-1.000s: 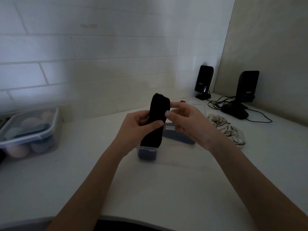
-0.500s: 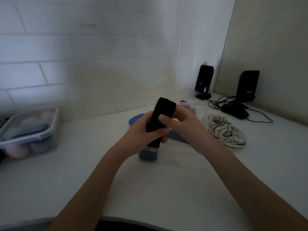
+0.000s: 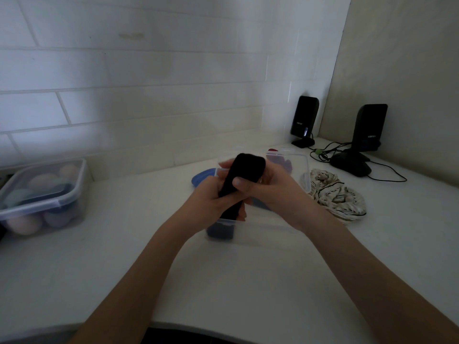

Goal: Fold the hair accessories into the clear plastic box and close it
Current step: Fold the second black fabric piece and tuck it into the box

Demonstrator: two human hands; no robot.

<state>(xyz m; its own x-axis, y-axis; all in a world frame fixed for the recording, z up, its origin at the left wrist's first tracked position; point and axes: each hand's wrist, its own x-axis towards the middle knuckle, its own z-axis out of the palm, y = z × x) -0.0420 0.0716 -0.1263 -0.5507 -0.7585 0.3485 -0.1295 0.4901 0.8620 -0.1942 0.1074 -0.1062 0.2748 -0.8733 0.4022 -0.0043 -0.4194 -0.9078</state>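
- Above a white countertop [image 3: 248, 281], a person's two hands meet over an open clear plastic box [image 3: 258, 228], with a black hair accessory [image 3: 244, 173] held between them.
- The left hand [image 3: 211, 202] wraps its fingers around the lower part of the black band, whose bottom end hangs down to the box's near rim.
- The right hand [image 3: 268, 192] grips the upper part, thumb pressed across the front of the fabric just below its folded top.
- The band stands nearly upright, tilted slightly right at the top, and rises above both hands.
- Inside the box, dark blue items show at the near left corner and behind the hands; what they are cannot be told.
- A blue lid-like piece [image 3: 202, 176] lies just behind the box on the left.
- A cream striped fabric accessory [image 3: 335, 194] lies on the counter just beside the box's right wall.
- At far left sits a closed container [image 3: 42, 197] of pastel rounded items; two black speakers [image 3: 304, 119] and cables stand in the right corner.
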